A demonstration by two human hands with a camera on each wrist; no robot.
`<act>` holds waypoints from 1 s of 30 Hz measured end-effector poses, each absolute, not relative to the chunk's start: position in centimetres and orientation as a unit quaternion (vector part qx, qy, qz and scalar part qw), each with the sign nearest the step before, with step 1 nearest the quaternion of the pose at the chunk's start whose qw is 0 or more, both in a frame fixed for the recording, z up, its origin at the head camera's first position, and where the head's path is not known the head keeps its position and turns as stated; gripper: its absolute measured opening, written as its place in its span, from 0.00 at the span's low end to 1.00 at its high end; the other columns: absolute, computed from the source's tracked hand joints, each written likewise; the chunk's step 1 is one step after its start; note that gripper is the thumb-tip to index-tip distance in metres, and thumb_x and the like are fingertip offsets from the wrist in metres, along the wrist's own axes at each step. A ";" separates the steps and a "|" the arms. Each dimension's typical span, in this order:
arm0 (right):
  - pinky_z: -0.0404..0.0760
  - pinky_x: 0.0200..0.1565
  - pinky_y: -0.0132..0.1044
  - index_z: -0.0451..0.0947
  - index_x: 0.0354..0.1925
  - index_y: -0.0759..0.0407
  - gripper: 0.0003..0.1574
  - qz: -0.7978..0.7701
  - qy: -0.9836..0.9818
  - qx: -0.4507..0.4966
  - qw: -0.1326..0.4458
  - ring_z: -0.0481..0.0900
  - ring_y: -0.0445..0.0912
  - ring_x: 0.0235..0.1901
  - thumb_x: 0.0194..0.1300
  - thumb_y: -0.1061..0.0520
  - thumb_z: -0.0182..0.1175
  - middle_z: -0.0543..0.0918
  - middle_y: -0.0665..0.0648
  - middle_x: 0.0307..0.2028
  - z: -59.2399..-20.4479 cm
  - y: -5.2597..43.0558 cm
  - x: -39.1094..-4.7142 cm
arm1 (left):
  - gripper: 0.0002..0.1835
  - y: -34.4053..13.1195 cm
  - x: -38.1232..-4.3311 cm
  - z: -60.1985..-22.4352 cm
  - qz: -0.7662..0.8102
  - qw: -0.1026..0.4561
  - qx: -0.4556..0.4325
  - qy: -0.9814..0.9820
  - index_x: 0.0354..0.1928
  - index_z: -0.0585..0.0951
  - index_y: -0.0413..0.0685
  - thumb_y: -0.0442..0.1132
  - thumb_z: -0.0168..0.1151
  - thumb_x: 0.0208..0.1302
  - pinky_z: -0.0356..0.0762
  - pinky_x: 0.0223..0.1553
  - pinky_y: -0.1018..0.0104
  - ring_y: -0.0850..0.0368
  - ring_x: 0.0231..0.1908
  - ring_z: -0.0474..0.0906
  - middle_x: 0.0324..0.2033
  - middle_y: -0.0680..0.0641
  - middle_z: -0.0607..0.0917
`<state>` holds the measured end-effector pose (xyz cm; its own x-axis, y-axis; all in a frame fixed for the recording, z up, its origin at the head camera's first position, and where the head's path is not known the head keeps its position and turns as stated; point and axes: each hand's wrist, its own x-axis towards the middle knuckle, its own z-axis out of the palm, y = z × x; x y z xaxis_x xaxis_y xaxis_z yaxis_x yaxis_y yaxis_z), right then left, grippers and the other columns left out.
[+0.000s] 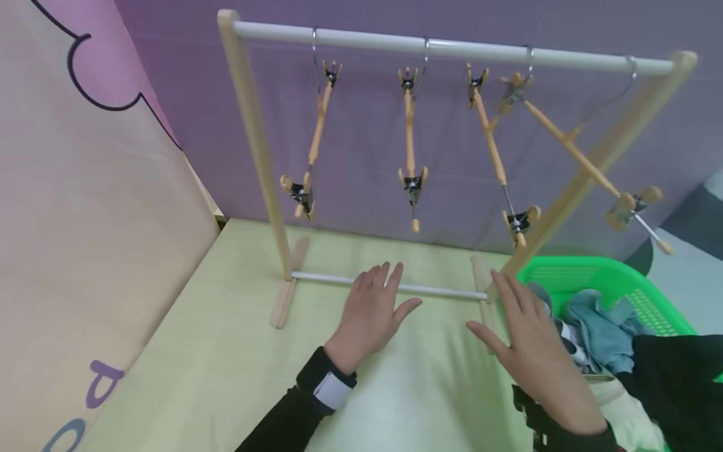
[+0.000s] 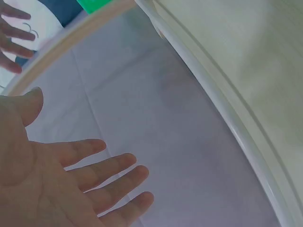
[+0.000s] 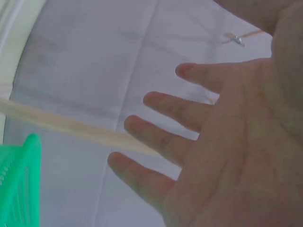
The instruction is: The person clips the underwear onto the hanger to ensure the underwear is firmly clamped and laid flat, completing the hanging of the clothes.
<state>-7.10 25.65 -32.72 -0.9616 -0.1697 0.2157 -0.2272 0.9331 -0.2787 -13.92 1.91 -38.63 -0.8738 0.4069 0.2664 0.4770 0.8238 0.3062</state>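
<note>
My left hand point(image 1: 369, 311) hangs with straight fingers and nothing in it, in front of the rack's lower white bar point(image 1: 437, 290). My right hand point(image 1: 533, 345), fingers also extended, holds nothing and overlaps the near edge of a green basket point(image 1: 599, 267) in the head view. Ahead stands a wooden rack with a white top rail point(image 1: 373, 41). Several wooden clip hangers dangle from it, among them a leftmost hanger point(image 1: 320, 129), a second hanger point(image 1: 410, 129) and a rightmost hanger point(image 1: 570, 147). Their clips hold no clothing. Both wrist views show the open palms.
Clothes fill the basket at the right: a teal garment point(image 1: 601, 320), a black garment point(image 1: 678, 383) and a whitish one point(image 1: 627, 408). The rack's wooden feet stand on a pale table point(image 1: 214, 351). Behind rises a purple backdrop point(image 1: 361, 188), with a light printed panel point(image 1: 90, 220) at left.
</note>
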 end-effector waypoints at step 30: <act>0.53 0.56 0.77 0.36 0.78 0.64 0.53 0.193 -0.978 0.050 0.070 0.52 0.80 0.64 0.73 0.48 0.58 0.53 0.84 0.68 -32.9 33.3 -7.3 | 0.40 17.7 -13.0 -40.0 -0.218 0.017 -0.305 -0.927 0.69 0.68 0.45 0.69 0.32 0.73 0.77 0.54 0.65 0.59 0.54 0.78 0.56 0.48 0.80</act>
